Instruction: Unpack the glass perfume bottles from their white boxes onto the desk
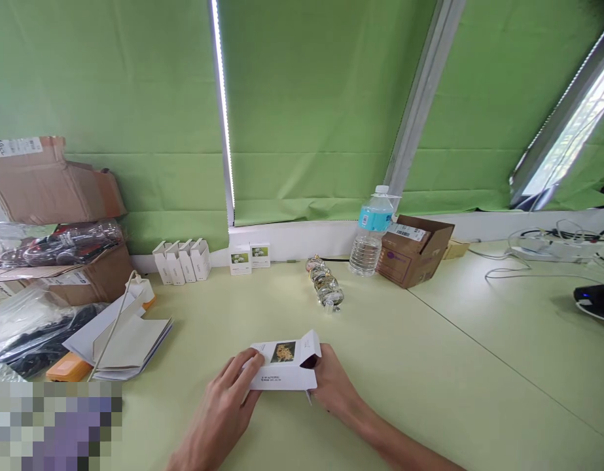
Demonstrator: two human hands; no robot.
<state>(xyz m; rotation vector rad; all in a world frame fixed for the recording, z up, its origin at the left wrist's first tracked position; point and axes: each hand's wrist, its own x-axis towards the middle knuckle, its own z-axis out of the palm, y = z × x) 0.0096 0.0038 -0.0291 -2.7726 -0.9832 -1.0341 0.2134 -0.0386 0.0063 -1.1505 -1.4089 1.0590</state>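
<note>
A small white carton (286,378) with a picture of orange-yellow flowers on its top lies in front of me, its right end open and a flap standing up. My left hand (228,392) grips the carton's left end, thumb and fingers around it. At the open end is my right hand (331,381), touching the carton. Its fingers are hidden behind the flaps, so their hold cannot be made out. Beyond the carton, several clear round glass-like jars (325,282) with shiny lids lie in a row.
Several white cartons (181,261) stand at the back left, beside two cartons with flower pictures (241,260). A water bottle (366,242) and an open cardboard box (414,252) stand at the back right. Papers (129,340) and piled packages (61,261) fill the left; cables (522,255) lie far right.
</note>
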